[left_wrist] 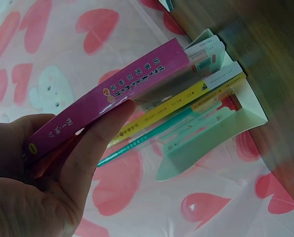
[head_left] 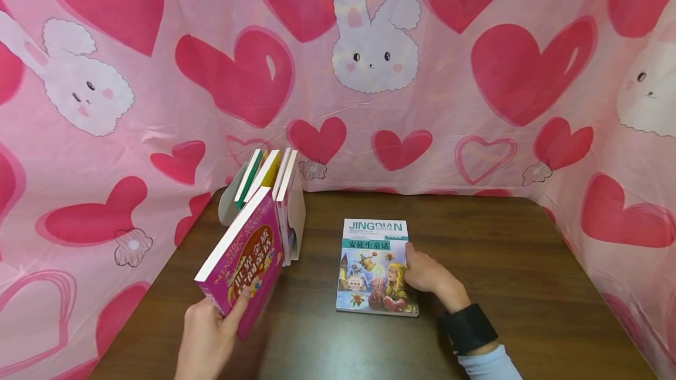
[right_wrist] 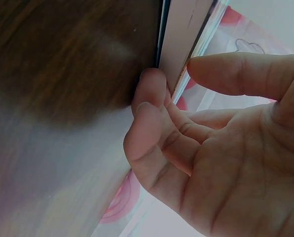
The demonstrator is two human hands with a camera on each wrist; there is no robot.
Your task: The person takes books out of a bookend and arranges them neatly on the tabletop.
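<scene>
My left hand grips a thick purple book, thumb on its cover and fingers round behind. The book is tilted, its white page edge facing up, just in front of the row of books in a pale bookend holder. In the left wrist view its purple spine shows, with the hand at one end. Flat on the table lies a fairy-tale book with an illustrated cover. At its right edge my right hand pinches it, thumb over the cover and curled fingertips at the lower side.
Within the holder stand a green book, a yellow book and thin pale books. Brown wooden table extends to the right of the flat book. A pink cloth with hearts and rabbits hangs round the table.
</scene>
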